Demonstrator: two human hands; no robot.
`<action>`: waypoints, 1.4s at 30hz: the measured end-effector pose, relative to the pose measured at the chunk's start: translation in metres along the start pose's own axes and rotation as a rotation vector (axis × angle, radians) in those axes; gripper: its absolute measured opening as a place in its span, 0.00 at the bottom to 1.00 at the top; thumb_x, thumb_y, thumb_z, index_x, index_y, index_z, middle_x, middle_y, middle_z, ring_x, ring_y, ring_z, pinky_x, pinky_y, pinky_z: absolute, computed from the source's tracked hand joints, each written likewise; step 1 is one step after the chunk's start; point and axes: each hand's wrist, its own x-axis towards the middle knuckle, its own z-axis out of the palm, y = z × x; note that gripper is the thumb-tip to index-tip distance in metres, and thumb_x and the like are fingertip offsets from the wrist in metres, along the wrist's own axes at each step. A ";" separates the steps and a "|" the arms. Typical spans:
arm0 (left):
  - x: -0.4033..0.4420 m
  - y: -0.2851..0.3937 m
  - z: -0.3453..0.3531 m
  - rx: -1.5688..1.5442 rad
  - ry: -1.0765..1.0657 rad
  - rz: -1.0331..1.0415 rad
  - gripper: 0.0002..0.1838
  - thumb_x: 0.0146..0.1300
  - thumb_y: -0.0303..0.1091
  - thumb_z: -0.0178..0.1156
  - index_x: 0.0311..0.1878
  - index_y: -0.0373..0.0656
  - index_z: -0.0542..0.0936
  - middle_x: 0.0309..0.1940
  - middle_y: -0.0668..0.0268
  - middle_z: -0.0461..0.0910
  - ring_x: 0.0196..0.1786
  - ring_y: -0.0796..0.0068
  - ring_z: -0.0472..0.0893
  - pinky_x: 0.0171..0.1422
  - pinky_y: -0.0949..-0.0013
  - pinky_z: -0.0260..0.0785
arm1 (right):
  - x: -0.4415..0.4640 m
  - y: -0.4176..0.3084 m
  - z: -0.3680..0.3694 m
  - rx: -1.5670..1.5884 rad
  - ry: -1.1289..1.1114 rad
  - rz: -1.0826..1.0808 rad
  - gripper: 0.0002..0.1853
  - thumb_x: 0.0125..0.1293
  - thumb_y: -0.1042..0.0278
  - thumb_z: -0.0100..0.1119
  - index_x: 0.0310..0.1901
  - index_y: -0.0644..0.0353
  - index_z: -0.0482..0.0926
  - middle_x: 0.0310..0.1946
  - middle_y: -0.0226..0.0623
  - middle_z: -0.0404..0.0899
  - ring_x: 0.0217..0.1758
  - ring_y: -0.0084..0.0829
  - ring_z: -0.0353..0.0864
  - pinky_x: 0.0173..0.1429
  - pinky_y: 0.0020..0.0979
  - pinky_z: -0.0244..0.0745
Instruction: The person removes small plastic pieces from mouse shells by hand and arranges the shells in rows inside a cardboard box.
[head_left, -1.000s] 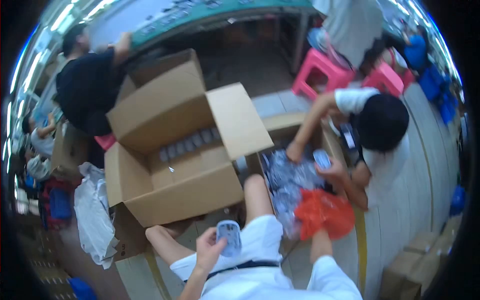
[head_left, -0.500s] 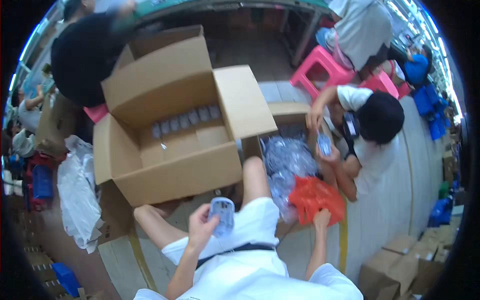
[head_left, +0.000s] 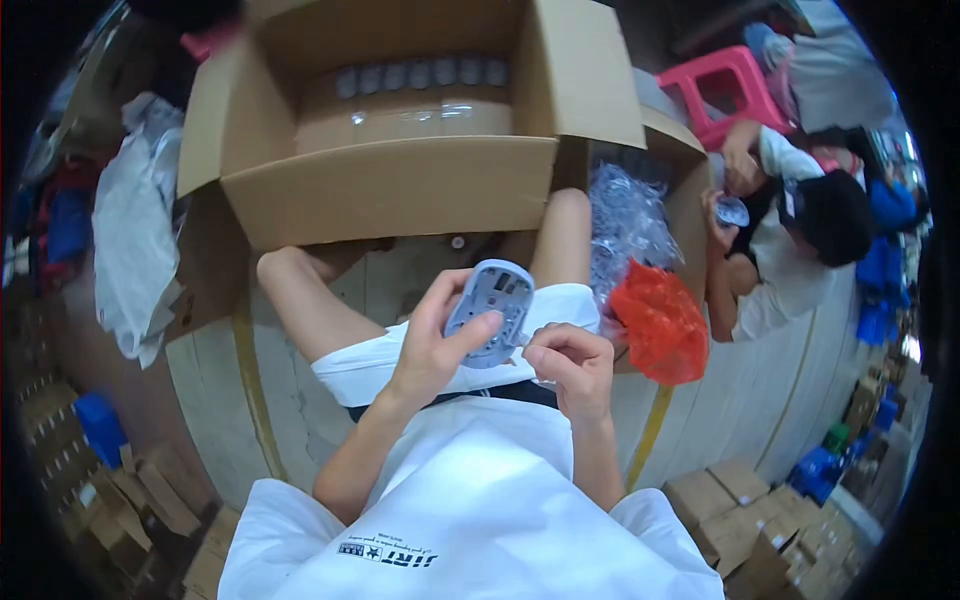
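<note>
My left hand (head_left: 435, 335) grips an oval blue-grey plastic casing (head_left: 503, 285), its thumb lying across the hollow, detailed inner face. Close by the casing's lower right edge is my right hand (head_left: 580, 365), its fingers pinched together. Whatever small thing they may hold is too small to make out. Beyond my right knee, a red plastic bag (head_left: 660, 320) rests against clear-wrapped bluish parts (head_left: 630, 215) in a carton. In front of me stands a large open cardboard box (head_left: 390, 190) with a row of several wrapped grey pieces (head_left: 420, 75) along its far side.
A co-worker (head_left: 790, 230) on the right holds a similar casing (head_left: 731, 211). Pink stools (head_left: 715, 95) are behind that person. A white plastic sheet (head_left: 140, 230) hangs at left. Flattened and stacked cartons (head_left: 740, 500) lie at the lower right, and a blue bin (head_left: 100, 428) at lower left.
My right hand has left the red bag and come over beside the casing, fingers pinched. My left hand has lifted the casing nearer. The view has tilted down.
</note>
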 end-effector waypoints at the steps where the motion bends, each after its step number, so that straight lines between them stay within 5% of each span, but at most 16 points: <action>1: -0.004 -0.002 -0.009 0.039 0.008 0.035 0.22 0.61 0.26 0.57 0.58 0.35 0.67 0.47 0.52 0.78 0.37 0.59 0.84 0.34 0.65 0.80 | 0.001 0.003 0.008 -0.010 -0.021 -0.006 0.03 0.54 0.82 0.62 0.31 0.67 0.82 0.26 0.33 0.79 0.25 0.20 0.69 0.31 0.17 0.64; 6: -0.007 -0.007 -0.006 -0.095 0.103 -0.016 0.23 0.62 0.27 0.58 0.60 0.36 0.66 0.47 0.51 0.78 0.36 0.58 0.84 0.36 0.65 0.80 | -0.010 0.017 -0.035 0.007 0.193 -0.170 0.02 0.56 0.81 0.60 0.31 0.66 0.81 0.25 0.31 0.77 0.26 0.20 0.68 0.32 0.17 0.63; 10: 0.008 -0.018 -0.001 -0.023 0.152 -0.050 0.21 0.62 0.29 0.56 0.57 0.36 0.68 0.43 0.51 0.78 0.33 0.59 0.83 0.31 0.69 0.78 | -0.049 0.001 -0.150 -0.145 0.938 -0.197 0.03 0.60 0.76 0.58 0.32 0.63 0.81 0.25 0.28 0.75 0.27 0.19 0.67 0.33 0.19 0.65; 13: 0.020 -0.025 0.003 0.082 0.159 -0.109 0.20 0.62 0.30 0.57 0.57 0.36 0.68 0.43 0.52 0.78 0.33 0.61 0.82 0.31 0.69 0.77 | -0.059 0.033 -0.248 -0.363 1.193 -0.218 0.05 0.60 0.74 0.59 0.33 0.65 0.82 0.25 0.29 0.77 0.27 0.21 0.70 0.34 0.20 0.68; 20: 0.028 -0.022 0.019 0.166 0.164 -0.139 0.20 0.61 0.29 0.57 0.56 0.35 0.68 0.43 0.52 0.78 0.33 0.61 0.82 0.31 0.70 0.77 | -0.014 0.118 -0.408 -1.071 1.204 0.072 0.10 0.57 0.71 0.61 0.35 0.70 0.83 0.32 0.48 0.85 0.33 0.43 0.82 0.40 0.35 0.77; 21: 0.024 -0.021 0.020 0.156 0.179 -0.150 0.20 0.61 0.29 0.57 0.56 0.35 0.69 0.43 0.52 0.78 0.33 0.61 0.82 0.31 0.70 0.77 | -0.017 0.098 -0.381 -1.062 1.195 0.072 0.10 0.57 0.71 0.61 0.35 0.70 0.83 0.32 0.48 0.85 0.33 0.43 0.82 0.40 0.35 0.77; 23: 0.023 -0.020 0.022 0.136 0.208 -0.174 0.19 0.61 0.29 0.57 0.55 0.35 0.69 0.43 0.52 0.78 0.33 0.61 0.82 0.31 0.69 0.77 | -0.047 0.053 -0.319 -1.015 1.048 0.113 0.11 0.56 0.69 0.61 0.35 0.70 0.83 0.29 0.47 0.85 0.29 0.43 0.82 0.37 0.35 0.76; 25: 0.031 -0.026 0.024 0.132 0.240 -0.178 0.19 0.62 0.29 0.57 0.55 0.35 0.68 0.43 0.52 0.78 0.33 0.61 0.83 0.31 0.69 0.77 | -0.071 0.081 -0.320 -0.984 0.612 0.416 0.09 0.57 0.71 0.57 0.31 0.68 0.82 0.18 0.39 0.79 0.20 0.34 0.76 0.27 0.32 0.72; 27: 0.037 -0.035 0.026 0.109 0.278 -0.192 0.19 0.62 0.28 0.58 0.55 0.35 0.68 0.42 0.51 0.78 0.32 0.60 0.83 0.32 0.68 0.78 | -0.029 0.002 -0.220 -0.777 0.200 0.567 0.09 0.58 0.70 0.57 0.27 0.67 0.81 0.16 0.35 0.77 0.19 0.27 0.72 0.25 0.28 0.69; 29: 0.042 -0.039 0.032 0.108 0.297 -0.197 0.19 0.62 0.28 0.58 0.55 0.35 0.67 0.41 0.50 0.79 0.32 0.59 0.84 0.33 0.67 0.79 | 0.015 0.047 -0.216 -0.658 0.251 0.219 0.10 0.62 0.69 0.57 0.25 0.63 0.79 0.15 0.28 0.73 0.18 0.20 0.67 0.25 0.20 0.65; 30: 0.047 -0.039 0.041 0.119 0.265 -0.212 0.19 0.62 0.27 0.58 0.55 0.35 0.67 0.41 0.50 0.79 0.32 0.59 0.84 0.33 0.67 0.79 | 0.047 0.039 -0.211 -0.669 0.361 0.246 0.08 0.62 0.69 0.57 0.29 0.64 0.80 0.20 0.34 0.77 0.22 0.26 0.72 0.29 0.26 0.70; 32: 0.054 -0.038 0.059 0.142 0.202 -0.242 0.19 0.62 0.27 0.58 0.55 0.35 0.67 0.41 0.50 0.79 0.32 0.59 0.84 0.33 0.67 0.79 | 0.115 0.096 -0.246 -0.849 0.803 -0.105 0.08 0.63 0.68 0.58 0.34 0.65 0.80 0.27 0.42 0.81 0.28 0.39 0.78 0.36 0.36 0.74; 33: 0.054 -0.037 0.064 0.153 0.170 -0.258 0.19 0.62 0.27 0.58 0.55 0.35 0.67 0.41 0.50 0.79 0.32 0.59 0.84 0.32 0.68 0.79 | 0.141 0.133 -0.279 -1.008 0.817 -0.116 0.11 0.65 0.66 0.53 0.39 0.65 0.79 0.36 0.54 0.82 0.37 0.55 0.80 0.42 0.47 0.75; 35: 0.052 -0.033 0.069 0.166 0.180 -0.262 0.19 0.62 0.27 0.57 0.55 0.35 0.67 0.41 0.50 0.79 0.32 0.59 0.84 0.32 0.68 0.79 | 0.156 0.147 -0.291 -1.211 0.812 0.195 0.13 0.65 0.67 0.54 0.43 0.69 0.76 0.39 0.56 0.79 0.39 0.57 0.79 0.44 0.50 0.75; 38: 0.054 -0.027 0.070 0.171 0.190 -0.255 0.19 0.62 0.26 0.57 0.55 0.35 0.67 0.41 0.51 0.79 0.32 0.59 0.84 0.32 0.68 0.79 | 0.169 0.139 -0.312 -1.063 0.673 0.573 0.15 0.62 0.65 0.58 0.43 0.70 0.76 0.40 0.57 0.79 0.41 0.59 0.80 0.46 0.52 0.75; 42: 0.059 -0.023 0.068 0.190 0.254 -0.253 0.18 0.61 0.26 0.57 0.54 0.35 0.68 0.41 0.51 0.78 0.32 0.60 0.83 0.30 0.69 0.78 | 0.172 0.145 -0.322 -1.167 0.836 0.287 0.15 0.61 0.64 0.58 0.40 0.70 0.79 0.36 0.58 0.80 0.38 0.59 0.80 0.45 0.51 0.76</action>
